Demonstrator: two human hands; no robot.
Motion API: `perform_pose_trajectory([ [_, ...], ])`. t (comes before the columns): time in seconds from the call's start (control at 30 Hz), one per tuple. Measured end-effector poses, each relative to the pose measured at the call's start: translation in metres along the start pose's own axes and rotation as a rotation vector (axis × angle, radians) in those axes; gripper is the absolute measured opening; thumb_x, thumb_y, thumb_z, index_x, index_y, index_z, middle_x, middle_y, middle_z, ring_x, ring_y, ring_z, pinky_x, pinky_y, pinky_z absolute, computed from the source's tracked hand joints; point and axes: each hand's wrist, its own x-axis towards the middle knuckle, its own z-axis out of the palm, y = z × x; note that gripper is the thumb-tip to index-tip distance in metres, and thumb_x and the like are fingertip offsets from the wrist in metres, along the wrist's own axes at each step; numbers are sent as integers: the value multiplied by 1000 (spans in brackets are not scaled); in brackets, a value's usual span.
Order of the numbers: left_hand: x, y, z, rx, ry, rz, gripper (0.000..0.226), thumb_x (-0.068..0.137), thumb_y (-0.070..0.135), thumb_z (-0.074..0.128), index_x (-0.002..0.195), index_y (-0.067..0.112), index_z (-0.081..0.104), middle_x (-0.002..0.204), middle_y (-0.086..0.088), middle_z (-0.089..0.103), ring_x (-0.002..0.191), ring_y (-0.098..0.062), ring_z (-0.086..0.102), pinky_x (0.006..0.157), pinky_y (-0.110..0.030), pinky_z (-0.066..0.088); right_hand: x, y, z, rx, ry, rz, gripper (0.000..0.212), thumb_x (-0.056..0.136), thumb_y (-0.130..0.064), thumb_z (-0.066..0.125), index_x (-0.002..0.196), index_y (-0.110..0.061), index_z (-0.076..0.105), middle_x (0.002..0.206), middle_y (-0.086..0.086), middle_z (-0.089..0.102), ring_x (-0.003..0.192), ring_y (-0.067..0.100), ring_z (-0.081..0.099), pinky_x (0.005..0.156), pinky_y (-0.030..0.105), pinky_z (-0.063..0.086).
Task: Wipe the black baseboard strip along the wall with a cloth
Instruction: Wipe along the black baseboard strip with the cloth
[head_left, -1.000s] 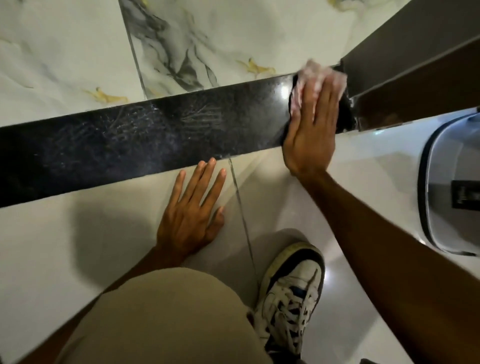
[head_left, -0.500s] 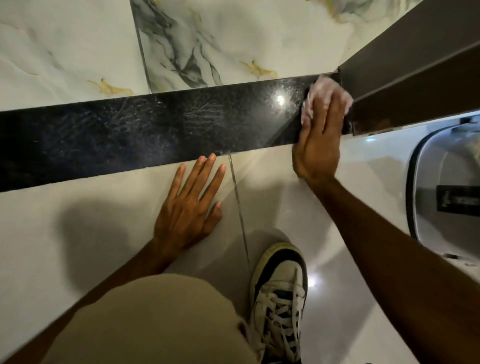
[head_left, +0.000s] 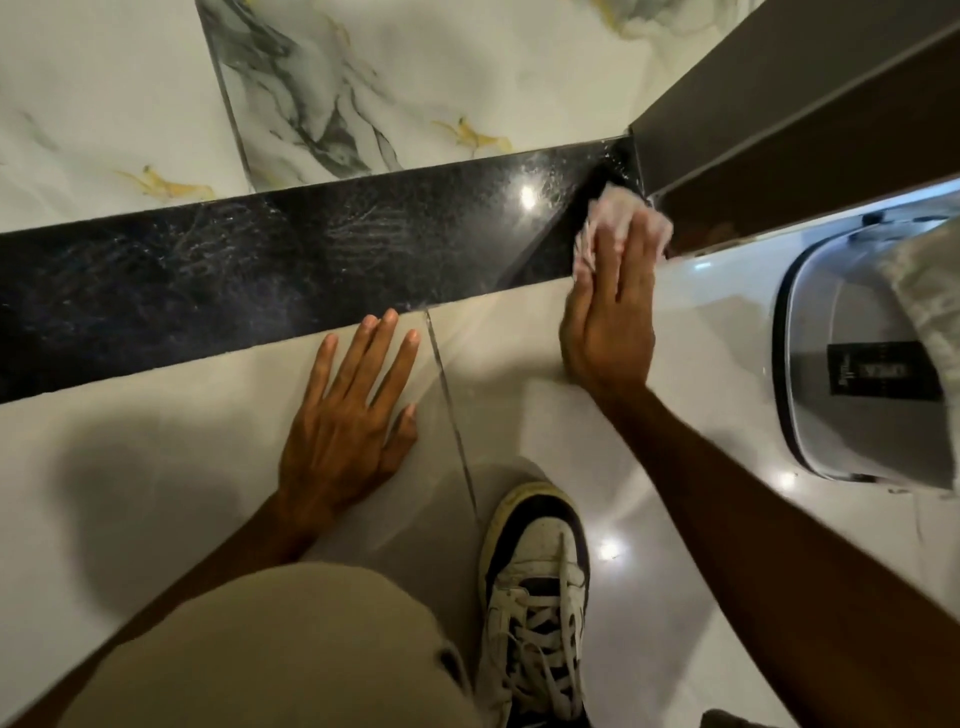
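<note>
The glossy black baseboard strip runs across the frame between the marbled wall tiles and the pale floor, streaked with wipe marks. My right hand lies flat, fingers together, pressing a pale pink cloth against the strip's right end, low near the floor line, beside a dark door frame. Most of the cloth is hidden under my fingers. My left hand rests flat on the floor tile with fingers spread, fingertips touching the strip's lower edge, holding nothing.
A dark brown door frame closes off the strip on the right. A grey lidded bin stands on the floor at the right edge. My white and black sneaker and tan-trousered knee fill the bottom.
My right hand slid the cloth down from the top of the strip's right end towards the floor line. The left hand stayed planted on the floor.
</note>
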Motion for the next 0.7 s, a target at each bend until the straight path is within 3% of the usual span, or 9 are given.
perform_pose_trajectory([
  [0.13, 0, -1, 3, 6, 11, 3, 72, 113, 46, 28, 175, 13, 14, 183, -17, 12, 170, -34, 14, 139, -56, 9, 39, -28, 15, 48, -14, -96, 57, 118, -32, 35, 170, -9, 30, 180, 18, 21, 169, 35, 17, 139, 49, 28],
  [0.37, 0, 1, 0, 6, 6, -9, 71, 113, 46, 26, 174, 11, 19, 182, -18, 16, 170, -36, 16, 138, -57, 11, -1, -13, -1, 63, -37, -77, 56, 115, -21, 47, 168, -9, 36, 179, 19, 24, 169, 37, 19, 135, 47, 37],
  [0.5, -1, -3, 7, 24, 12, 4, 72, 113, 48, 26, 175, 13, 17, 183, -17, 14, 171, -33, 11, 139, -52, 3, 73, -15, 8, 53, -11, -2, 58, 118, -35, 31, 173, -15, 23, 183, 14, 12, 171, 30, 11, 139, 35, 25],
  [0.57, -1, -2, 7, 20, 4, -4, 71, 113, 48, 25, 175, 13, 17, 183, -16, 14, 171, -33, 11, 139, -52, 2, 84, -16, 10, 24, -36, -12, 60, 118, -38, 27, 173, -16, 20, 183, 13, 10, 171, 29, 9, 141, 41, 24],
  [0.7, 1, 1, -1, 9, -5, -10, 70, 113, 45, 26, 174, 13, 18, 183, -16, 15, 171, -33, 12, 139, -54, 7, 12, -5, 2, 37, 2, -100, 56, 117, -24, 40, 171, -12, 29, 180, 20, 18, 170, 38, 14, 140, 47, 23],
])
